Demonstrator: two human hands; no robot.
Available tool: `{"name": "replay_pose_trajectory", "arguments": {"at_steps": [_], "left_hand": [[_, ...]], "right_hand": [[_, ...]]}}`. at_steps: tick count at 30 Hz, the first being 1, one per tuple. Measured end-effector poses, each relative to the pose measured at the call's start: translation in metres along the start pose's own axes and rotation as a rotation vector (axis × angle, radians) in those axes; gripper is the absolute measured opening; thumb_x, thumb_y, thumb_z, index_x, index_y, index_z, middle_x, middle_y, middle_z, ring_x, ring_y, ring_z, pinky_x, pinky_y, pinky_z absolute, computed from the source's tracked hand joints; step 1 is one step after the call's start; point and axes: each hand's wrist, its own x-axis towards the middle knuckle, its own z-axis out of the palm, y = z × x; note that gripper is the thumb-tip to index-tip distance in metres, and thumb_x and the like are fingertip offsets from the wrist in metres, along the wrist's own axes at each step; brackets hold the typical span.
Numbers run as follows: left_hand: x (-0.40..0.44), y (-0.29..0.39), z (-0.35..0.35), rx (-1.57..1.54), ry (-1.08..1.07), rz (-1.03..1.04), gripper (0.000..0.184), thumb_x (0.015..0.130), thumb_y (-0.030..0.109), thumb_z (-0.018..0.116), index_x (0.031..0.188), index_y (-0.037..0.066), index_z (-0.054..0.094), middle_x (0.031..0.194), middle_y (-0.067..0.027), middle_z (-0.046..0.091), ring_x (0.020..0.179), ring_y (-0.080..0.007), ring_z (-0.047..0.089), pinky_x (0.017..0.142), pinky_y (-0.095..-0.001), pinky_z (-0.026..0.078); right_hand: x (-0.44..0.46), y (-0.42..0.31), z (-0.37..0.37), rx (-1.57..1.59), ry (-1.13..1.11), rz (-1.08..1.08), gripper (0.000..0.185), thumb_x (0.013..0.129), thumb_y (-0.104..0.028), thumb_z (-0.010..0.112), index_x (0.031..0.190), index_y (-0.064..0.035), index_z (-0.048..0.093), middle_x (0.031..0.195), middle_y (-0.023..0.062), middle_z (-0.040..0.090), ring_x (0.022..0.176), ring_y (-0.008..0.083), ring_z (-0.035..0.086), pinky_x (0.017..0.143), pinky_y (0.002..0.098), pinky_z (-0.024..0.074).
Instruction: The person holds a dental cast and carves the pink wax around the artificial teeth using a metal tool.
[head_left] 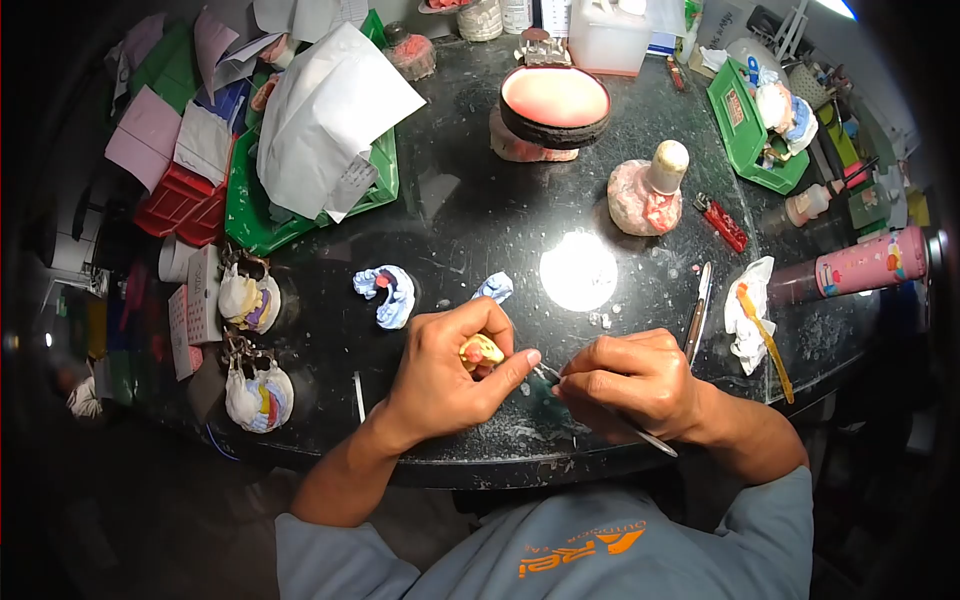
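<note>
Two bare hands, both mine, are close together over the middle of the desk's near edge. My left hand [445,375] curls its fingers around a small yellow piece [486,347] with a pinkish spot, held just above the desk [470,235]. My right hand [640,385] pinches a slim metal tool [655,441] between narrowed fingers; its tip points at my left thumb, though I cannot tell whether they touch. Beyond my left hand lie a blue-and-white arch [398,297] and a smaller blue piece [493,287]. Two dental models [240,302] [258,402] stand by the desk's left edge. Toward the far edge sits a round black dish [555,105], pink inside, with a knob-topped pot [645,195] nearer me. Toward the right edge, a knife [700,315] lies beside a crumpled tissue [748,325], which carries an amber-coloured stick [768,340].
</note>
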Motion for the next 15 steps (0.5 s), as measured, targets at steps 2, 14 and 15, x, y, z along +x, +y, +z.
{"name": "replay_pose_trajectory", "arguments": {"at_steps": [2,14,15], "left_hand": [[-0.0006,0.0014,0.0017,0.002,0.016,0.013,0.026,0.083,0.003,0.088,0.087,0.004,0.063,0.067,0.0052,0.055,0.058,0.0005,0.044,0.051,-0.0216,0.032],[0.0032,0.0016,-0.0006,0.141,-0.09,0.192,0.017,0.082,0.004,0.085,0.099,0.005,0.082,0.073,-0.0074,0.072,0.058,-0.0145,0.061,0.053,-0.0292,0.044],[0.0029,0.0016,-0.0003,0.142,-0.09,0.191,0.016,0.082,0.004,0.085,0.098,0.005,0.082,0.073,-0.0072,0.072,0.058,-0.0145,0.061,0.053,-0.0292,0.043]], "right_hand": [[-0.0023,0.0008,0.0023,-0.002,0.021,0.007,0.018,0.074,-0.002,0.083,0.086,-0.0041,0.07,0.084,0.006,0.069,0.061,0.0203,0.069,0.05,0.0323,0.0551],[-0.0051,0.0019,0.0057,0.018,0.019,-0.024,0.015,0.078,-0.011,0.082,0.087,-0.0044,0.073,0.089,0.0053,0.073,0.061,0.0173,0.07,0.05,0.0307,0.0561],[-0.0052,0.0017,0.0056,0.017,0.017,-0.021,0.015,0.078,-0.011,0.082,0.088,-0.0044,0.073,0.089,0.0054,0.074,0.061,0.0172,0.07,0.05,0.0304,0.0562]]}}
